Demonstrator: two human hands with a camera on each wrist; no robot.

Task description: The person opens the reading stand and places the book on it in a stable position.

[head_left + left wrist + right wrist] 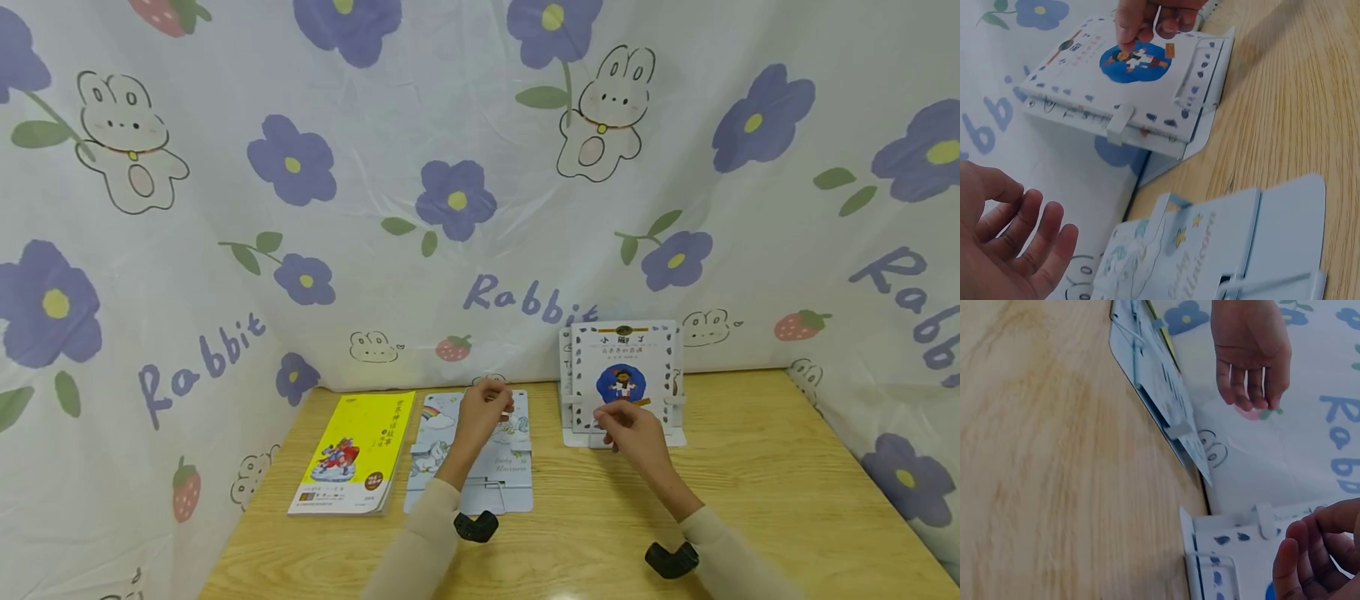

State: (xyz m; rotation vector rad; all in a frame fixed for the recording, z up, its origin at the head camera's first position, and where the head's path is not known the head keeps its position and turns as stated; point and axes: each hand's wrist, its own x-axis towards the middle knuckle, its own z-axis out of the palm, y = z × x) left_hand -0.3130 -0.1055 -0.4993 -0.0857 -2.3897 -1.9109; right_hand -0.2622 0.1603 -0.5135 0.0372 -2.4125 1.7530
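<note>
My left hand (477,425) hovers over a pale blue book stand (512,458) printed with unicorns and a rainbow. Its fingers are loosely bent and hold nothing, as the left wrist view also shows. A white picture book (622,354) with a blue round picture leans upright on a second stand (675,437), kept by side clips and a wire rest. In front of that book's lower part is my right hand (637,442), fingers relaxed and slightly curled, with nothing between them. It hides part of the cover; the right wrist view shows it apart from the wire rest.
A yellow book (375,433) lies flat at the left of the wooden table (600,533), beside the unicorn stand. Behind the table hangs a white cloth (375,275) with rabbits and purple flowers. Each wrist carries a black camera mount (477,527).
</note>
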